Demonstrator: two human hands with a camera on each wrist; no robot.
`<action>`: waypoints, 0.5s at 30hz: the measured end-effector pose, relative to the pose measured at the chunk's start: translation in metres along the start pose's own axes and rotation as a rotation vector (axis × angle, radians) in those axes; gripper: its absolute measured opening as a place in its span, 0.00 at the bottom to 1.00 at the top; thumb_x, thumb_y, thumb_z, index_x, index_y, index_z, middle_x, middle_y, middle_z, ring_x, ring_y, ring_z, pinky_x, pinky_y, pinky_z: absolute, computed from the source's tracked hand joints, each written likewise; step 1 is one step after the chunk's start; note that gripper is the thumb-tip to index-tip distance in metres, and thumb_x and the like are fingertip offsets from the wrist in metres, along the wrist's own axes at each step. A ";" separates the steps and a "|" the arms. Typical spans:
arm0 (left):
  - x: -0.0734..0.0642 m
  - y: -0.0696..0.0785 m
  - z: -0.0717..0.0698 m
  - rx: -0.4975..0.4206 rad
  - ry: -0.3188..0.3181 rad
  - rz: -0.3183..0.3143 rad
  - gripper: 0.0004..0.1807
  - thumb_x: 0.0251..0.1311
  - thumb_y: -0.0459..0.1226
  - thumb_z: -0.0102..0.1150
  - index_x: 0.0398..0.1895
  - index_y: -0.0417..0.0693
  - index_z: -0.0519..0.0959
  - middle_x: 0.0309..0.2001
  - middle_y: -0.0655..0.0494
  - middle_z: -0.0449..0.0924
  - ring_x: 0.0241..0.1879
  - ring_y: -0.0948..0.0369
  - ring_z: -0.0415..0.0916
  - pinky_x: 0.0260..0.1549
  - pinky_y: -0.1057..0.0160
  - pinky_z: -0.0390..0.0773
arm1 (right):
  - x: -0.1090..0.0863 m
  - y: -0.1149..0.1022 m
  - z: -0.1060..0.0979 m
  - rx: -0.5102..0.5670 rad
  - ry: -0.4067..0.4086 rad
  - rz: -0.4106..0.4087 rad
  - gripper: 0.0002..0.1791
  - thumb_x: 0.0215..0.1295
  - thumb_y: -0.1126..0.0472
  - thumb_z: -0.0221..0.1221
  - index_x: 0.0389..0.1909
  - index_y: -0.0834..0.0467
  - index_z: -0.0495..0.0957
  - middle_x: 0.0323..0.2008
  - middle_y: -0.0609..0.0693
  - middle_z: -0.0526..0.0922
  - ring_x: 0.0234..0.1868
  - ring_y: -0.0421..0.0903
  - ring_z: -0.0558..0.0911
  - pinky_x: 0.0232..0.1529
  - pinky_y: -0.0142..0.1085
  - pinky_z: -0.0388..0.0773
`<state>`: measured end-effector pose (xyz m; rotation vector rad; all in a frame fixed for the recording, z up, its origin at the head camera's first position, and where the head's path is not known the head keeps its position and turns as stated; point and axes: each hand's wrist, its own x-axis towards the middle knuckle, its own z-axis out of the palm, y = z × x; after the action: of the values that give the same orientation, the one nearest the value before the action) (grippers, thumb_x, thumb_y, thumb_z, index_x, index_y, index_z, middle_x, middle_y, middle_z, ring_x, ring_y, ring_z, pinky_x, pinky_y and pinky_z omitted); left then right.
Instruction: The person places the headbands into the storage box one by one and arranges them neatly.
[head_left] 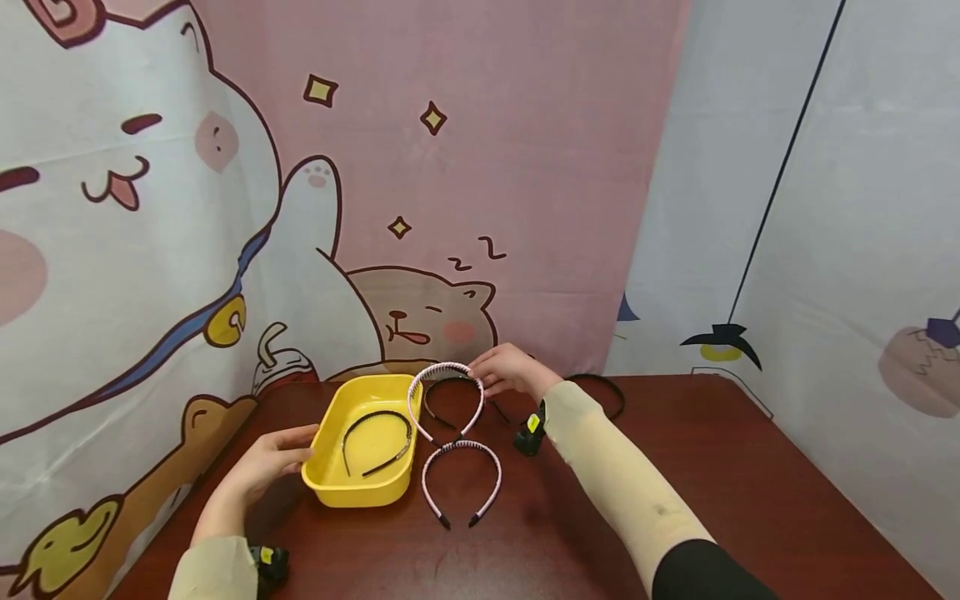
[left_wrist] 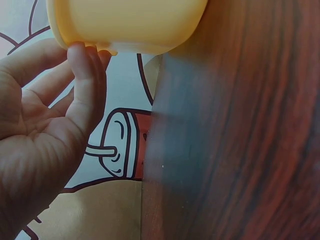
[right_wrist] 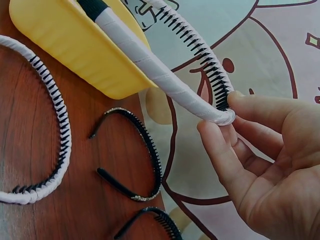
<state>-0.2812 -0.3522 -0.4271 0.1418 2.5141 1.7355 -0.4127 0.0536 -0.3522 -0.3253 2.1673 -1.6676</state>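
My right hand (head_left: 513, 371) pinches a pale pink headband (right_wrist: 150, 67) at the top of its arc, thumb against fingers. It hangs in the air beside the yellow plastic basin (head_left: 360, 497), its black-tipped ends pointing down. At the basin's left side, my left hand (head_left: 258, 467) grips the rim with thumb and fingers. Inside the basin lies a black headband (head_left: 388, 463). A second pale pink headband (head_left: 498, 473) rests on the table in front. Behind the held one, a dark headband with a glittery edge (right_wrist: 158, 167) lies on the table.
Another black headband (right_wrist: 167, 222) lies near the glittery one. Part of a black headband (head_left: 619, 396) shows beyond my right forearm. The brown wooden table (head_left: 720, 467) meets a cartoon-printed curtain (head_left: 555, 208) along its back and left edges.
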 end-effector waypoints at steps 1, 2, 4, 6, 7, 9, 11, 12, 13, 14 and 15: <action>0.000 0.000 0.000 -0.001 -0.001 0.000 0.31 0.64 0.34 0.58 0.68 0.31 0.63 0.64 0.33 0.67 0.50 0.49 0.78 0.45 0.58 0.80 | 0.001 0.000 0.001 0.003 0.004 0.000 0.17 0.62 0.68 0.62 0.50 0.71 0.79 0.29 0.54 0.81 0.26 0.42 0.79 0.32 0.39 0.82; 0.000 0.000 0.000 -0.002 -0.003 0.001 0.31 0.64 0.33 0.58 0.68 0.31 0.63 0.64 0.32 0.67 0.50 0.49 0.78 0.45 0.58 0.80 | 0.001 0.000 0.002 0.007 0.006 -0.001 0.17 0.62 0.68 0.62 0.50 0.71 0.79 0.30 0.54 0.81 0.26 0.42 0.79 0.32 0.39 0.83; 0.000 0.000 -0.001 -0.006 -0.006 0.005 0.31 0.65 0.33 0.58 0.68 0.31 0.63 0.64 0.32 0.67 0.50 0.49 0.78 0.45 0.58 0.80 | 0.003 0.001 0.004 0.027 0.010 0.003 0.16 0.62 0.69 0.62 0.50 0.70 0.79 0.31 0.55 0.81 0.26 0.42 0.79 0.32 0.39 0.83; 0.000 0.000 -0.001 -0.008 -0.008 0.007 0.30 0.65 0.32 0.57 0.68 0.30 0.63 0.64 0.32 0.67 0.50 0.48 0.78 0.45 0.58 0.80 | 0.005 0.002 0.005 0.047 0.009 0.006 0.16 0.62 0.69 0.62 0.50 0.70 0.79 0.31 0.56 0.81 0.26 0.42 0.79 0.32 0.38 0.83; 0.000 0.000 -0.001 -0.010 -0.008 0.008 0.30 0.65 0.32 0.57 0.68 0.30 0.63 0.64 0.32 0.67 0.50 0.48 0.78 0.45 0.58 0.80 | 0.006 0.003 0.006 0.055 0.006 0.005 0.16 0.62 0.69 0.62 0.51 0.70 0.79 0.31 0.56 0.81 0.26 0.42 0.79 0.32 0.38 0.83; 0.000 0.000 -0.001 -0.010 -0.007 0.008 0.30 0.65 0.32 0.57 0.68 0.30 0.63 0.64 0.32 0.67 0.50 0.48 0.78 0.45 0.58 0.80 | 0.009 0.004 0.007 0.074 0.005 0.011 0.17 0.62 0.69 0.62 0.51 0.70 0.79 0.30 0.55 0.80 0.26 0.42 0.79 0.32 0.37 0.83; 0.000 0.000 -0.001 -0.008 -0.006 0.007 0.31 0.64 0.32 0.57 0.68 0.31 0.63 0.64 0.32 0.67 0.50 0.48 0.78 0.45 0.58 0.80 | 0.011 0.005 0.009 0.084 0.003 0.012 0.17 0.62 0.69 0.61 0.51 0.70 0.79 0.29 0.54 0.80 0.26 0.42 0.79 0.32 0.37 0.82; 0.000 0.000 -0.001 -0.007 -0.005 0.006 0.31 0.64 0.33 0.57 0.68 0.31 0.63 0.64 0.32 0.67 0.50 0.48 0.78 0.45 0.58 0.80 | 0.011 0.005 0.009 0.091 0.001 0.015 0.17 0.62 0.69 0.61 0.52 0.70 0.78 0.29 0.53 0.80 0.26 0.42 0.79 0.32 0.37 0.82; 0.000 0.000 -0.001 -0.004 -0.006 0.006 0.31 0.65 0.33 0.58 0.68 0.31 0.63 0.64 0.32 0.67 0.50 0.48 0.78 0.46 0.58 0.80 | 0.012 0.005 0.010 0.094 -0.002 0.016 0.18 0.62 0.69 0.61 0.52 0.71 0.78 0.30 0.54 0.80 0.26 0.41 0.79 0.32 0.37 0.82; 0.000 0.000 -0.001 -0.003 -0.005 0.005 0.31 0.65 0.33 0.58 0.68 0.31 0.63 0.64 0.32 0.67 0.50 0.48 0.78 0.46 0.58 0.80 | 0.013 0.005 0.010 0.099 -0.005 0.020 0.18 0.62 0.69 0.61 0.53 0.71 0.77 0.30 0.53 0.80 0.27 0.42 0.79 0.32 0.37 0.82; 0.000 0.000 -0.001 -0.004 -0.007 0.005 0.31 0.65 0.33 0.58 0.68 0.31 0.63 0.64 0.32 0.67 0.51 0.48 0.77 0.46 0.58 0.80 | 0.014 0.005 0.010 0.100 -0.010 0.021 0.19 0.63 0.68 0.61 0.54 0.71 0.76 0.29 0.53 0.80 0.27 0.41 0.79 0.32 0.37 0.82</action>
<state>-0.2815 -0.3529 -0.4273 0.1534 2.5080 1.7381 -0.4204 0.0405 -0.3614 -0.2807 2.0645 -1.7513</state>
